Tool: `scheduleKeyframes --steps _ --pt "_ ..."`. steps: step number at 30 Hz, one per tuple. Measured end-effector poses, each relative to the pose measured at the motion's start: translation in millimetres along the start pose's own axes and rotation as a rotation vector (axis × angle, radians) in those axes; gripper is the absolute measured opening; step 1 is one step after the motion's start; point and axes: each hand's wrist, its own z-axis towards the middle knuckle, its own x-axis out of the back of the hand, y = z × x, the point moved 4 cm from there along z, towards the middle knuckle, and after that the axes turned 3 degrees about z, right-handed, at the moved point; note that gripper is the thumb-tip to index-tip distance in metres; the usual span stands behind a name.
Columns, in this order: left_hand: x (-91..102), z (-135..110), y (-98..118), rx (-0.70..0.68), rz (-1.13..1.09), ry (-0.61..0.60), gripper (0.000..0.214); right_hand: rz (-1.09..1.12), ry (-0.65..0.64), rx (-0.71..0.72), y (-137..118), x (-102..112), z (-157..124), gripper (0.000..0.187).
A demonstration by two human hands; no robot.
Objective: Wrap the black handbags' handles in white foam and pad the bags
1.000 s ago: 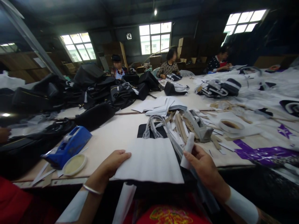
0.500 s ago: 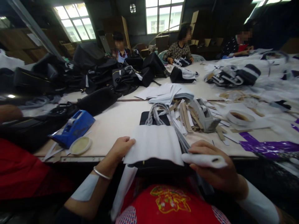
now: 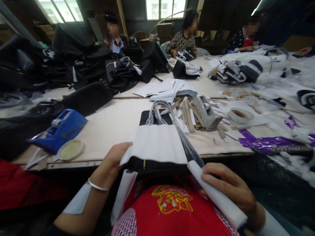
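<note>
A black handbag (image 3: 137,165) lies at the table's front edge, partly over it. A white foam sheet (image 3: 157,142) covers most of it, and its handles (image 3: 157,111) are wrapped in clear plastic. My left hand (image 3: 115,159) is closed at the sheet's left edge, thumb on top and fingers hidden underneath. In my right hand (image 3: 230,186) is a white foam tube (image 3: 216,196), slanting down to the right from the bag's right corner. Another white foam-wrapped strip (image 3: 124,193) hangs below the bag's left side.
A blue tape dispenser (image 3: 61,131) and a tape roll (image 3: 71,149) are at left; a grey dispenser (image 3: 208,114) stands among paper strips at right. Behind are a paper stack (image 3: 174,90) and piled black bags (image 3: 86,65). Several people sit across the table.
The foam tube in my right hand has swung from nearly level to slanting down toward me, with the hand lower. My left hand stays at the sheet's edge. The view has shifted.
</note>
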Motion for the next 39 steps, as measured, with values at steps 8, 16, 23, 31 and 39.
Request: scheduleKeyframes --steps 8,16,23,31,39 --pt "-1.0 0 -3 -0.104 0.244 0.185 0.020 0.037 -0.044 0.060 -2 -5 3 0.048" --pt "-13.2 -30 16 -0.566 1.136 0.285 0.061 -0.001 -0.063 0.114 -9 -9 12 0.048" --pt "-68.7 -68 37 -1.239 1.157 -0.646 0.061 -0.086 -0.008 0.115 -15 -6 21 0.041" --pt "-114.1 -76 26 -1.275 1.404 -0.655 0.051 -0.155 -0.092 0.205 -16 -17 21 0.045" --pt "-123.2 -77 15 -1.309 1.412 -0.632 0.047 -0.026 -0.159 0.019 7 -37 51 0.017"
